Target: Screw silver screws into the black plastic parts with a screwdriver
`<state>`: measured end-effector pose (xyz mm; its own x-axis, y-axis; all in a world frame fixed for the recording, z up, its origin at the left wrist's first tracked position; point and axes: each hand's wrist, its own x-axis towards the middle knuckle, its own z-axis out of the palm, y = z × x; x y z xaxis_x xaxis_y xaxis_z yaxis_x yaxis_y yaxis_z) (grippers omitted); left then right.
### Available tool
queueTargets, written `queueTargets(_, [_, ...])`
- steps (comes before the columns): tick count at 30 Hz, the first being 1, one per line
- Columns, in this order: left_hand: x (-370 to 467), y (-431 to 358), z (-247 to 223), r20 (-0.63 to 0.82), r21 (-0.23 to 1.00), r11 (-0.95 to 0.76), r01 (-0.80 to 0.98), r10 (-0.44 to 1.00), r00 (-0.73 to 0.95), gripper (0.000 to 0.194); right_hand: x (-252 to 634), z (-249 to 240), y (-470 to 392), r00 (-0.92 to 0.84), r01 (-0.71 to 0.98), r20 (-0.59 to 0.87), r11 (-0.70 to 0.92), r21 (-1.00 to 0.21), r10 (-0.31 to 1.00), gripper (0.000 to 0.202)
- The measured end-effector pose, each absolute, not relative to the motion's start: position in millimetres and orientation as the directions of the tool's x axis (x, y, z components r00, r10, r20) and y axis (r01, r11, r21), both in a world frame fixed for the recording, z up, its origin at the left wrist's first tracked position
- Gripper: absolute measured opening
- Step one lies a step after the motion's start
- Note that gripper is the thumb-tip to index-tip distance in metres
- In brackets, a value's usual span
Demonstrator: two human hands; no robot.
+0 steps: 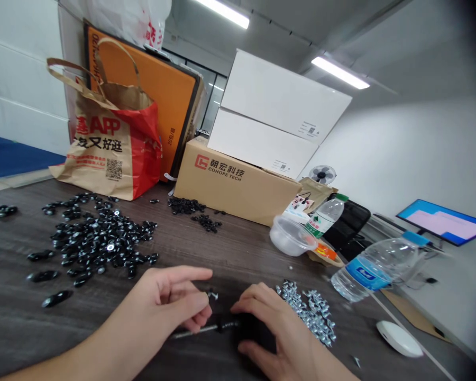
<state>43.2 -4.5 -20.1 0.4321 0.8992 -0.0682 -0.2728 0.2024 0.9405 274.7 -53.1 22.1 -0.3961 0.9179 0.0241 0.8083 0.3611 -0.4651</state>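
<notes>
The dark worktop [230, 248] is stretching under everything here, and at the back a big orange box [170, 100] is leaning behind a paper bag [103, 143]. To its right a brown carton [238, 185] is carrying two white boxes [277, 111], one stacked on the other. Now the hands: the right hand [280, 323] is coming in from the lower right, its fingers and thumb clamping round the dark handle of a screwdriver [227, 325]. The left hand [174, 301] is reaching in opposite, index finger pointing out, apart from the thumb, the other fingers curling under; whether they are gripping anything, I cannot tell.

Over on the left, a heap of black parts [99, 238] is sprawling beyond the left hand. A blue-capped bottle [373, 270] is standing tilted in this view on the far right, and a pile of silver screws [307, 312] is lying just beside the right hand. A white mouse [400, 338] is resting farther right. The screwdriver itself is running leftward out of the right hand, its metal shaft passing just below the left hand's fingers. And smallest of all, a single screw [213, 294] is showing right by the left thumb's tip, between the two hands.
</notes>
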Motion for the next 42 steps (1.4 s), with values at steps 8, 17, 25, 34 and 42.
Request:
queueTargets(8, [30,19,-2,-0.045,0.950,0.130,-0.286,0.957,0.285,0.027,305,13,-56,-0.267,0.786,0.222,0.346,-0.512,0.938,0.022])
queueTargets(17, [33,17,-14,0.019,0.943,0.096,-0.319,0.940,0.340,0.019,300,16,-57,0.168,0.212,0.416,0.379,-0.901,0.894,0.020])
queueTargets(25, [34,12,-14,0.017,0.932,0.121,-0.342,0.927,0.374,0.016,293,16,-57,0.172,0.214,0.396,0.358,-0.909,0.902,0.018])
queueTargets(34, [34,11,-11,0.007,0.934,0.123,-0.335,0.932,0.361,0.017,292,14,-57,0.154,0.196,0.388,0.357,-0.913,0.909,0.017])
queueTargets(42, [34,10,-11,0.031,0.939,0.097,-0.331,0.932,0.360,0.016,301,10,-53,0.113,0.208,0.433,0.405,-0.890,0.894,0.010])
